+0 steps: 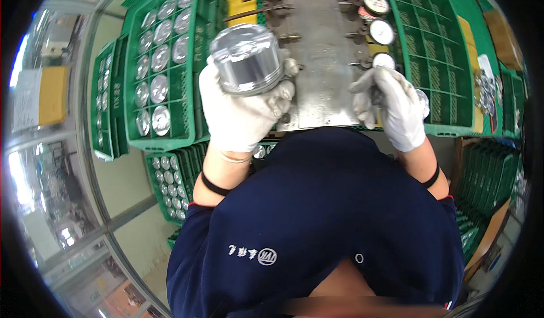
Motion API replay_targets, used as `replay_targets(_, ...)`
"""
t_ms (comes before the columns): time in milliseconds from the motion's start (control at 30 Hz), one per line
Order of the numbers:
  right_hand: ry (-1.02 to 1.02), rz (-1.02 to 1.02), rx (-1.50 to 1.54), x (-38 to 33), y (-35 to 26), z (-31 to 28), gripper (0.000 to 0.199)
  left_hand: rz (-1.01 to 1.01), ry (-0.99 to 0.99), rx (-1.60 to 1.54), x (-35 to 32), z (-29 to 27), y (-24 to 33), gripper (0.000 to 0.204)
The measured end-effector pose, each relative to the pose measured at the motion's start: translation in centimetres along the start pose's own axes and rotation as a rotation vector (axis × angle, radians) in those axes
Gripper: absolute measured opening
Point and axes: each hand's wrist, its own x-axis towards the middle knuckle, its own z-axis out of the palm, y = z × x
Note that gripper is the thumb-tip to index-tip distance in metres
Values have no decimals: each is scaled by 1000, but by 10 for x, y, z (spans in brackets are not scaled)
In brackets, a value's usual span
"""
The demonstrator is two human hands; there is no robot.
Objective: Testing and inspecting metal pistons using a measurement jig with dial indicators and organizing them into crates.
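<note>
My gloved left hand point(235, 117) is wrapped round the lower part of a shiny silver engine piston point(247, 57), which has a dark patch on its side. It is raised at the left edge of a bare metal plate point(324, 63). Across the plate, my gloved right hand point(401, 105) has its fingers curled together beside the nearest dial gauge point(383, 61). Something small and greyish shows between those fingers, too unclear to name. A round shiny piece point(423, 104) is partly hidden behind this hand.
On the left stands a green divided crate point(195, 63) of silver pistons, with another crate point(166, 187) lower down. A green divided crate point(462, 85) lies at the right. Metal rods point(263, 11) and several gauges point(376, 3) line the plate. Small metal parts point(485, 91) lie far right.
</note>
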Motion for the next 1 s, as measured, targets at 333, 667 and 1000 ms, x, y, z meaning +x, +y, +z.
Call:
replay_targets(333, -54, 36, 79, -8, 2, -7, 33, 269, -209, 461, 12, -29, -14, 99)
replay_targets(667, 16, 7, 35, -13, 12, -15, 33, 334, -359, 582, 17, -28, 5, 91)
replay_targets(1000, -9, -44, -21, -11, 14, -14, 35, 302, -308, 630, 14, -27, 9, 88)
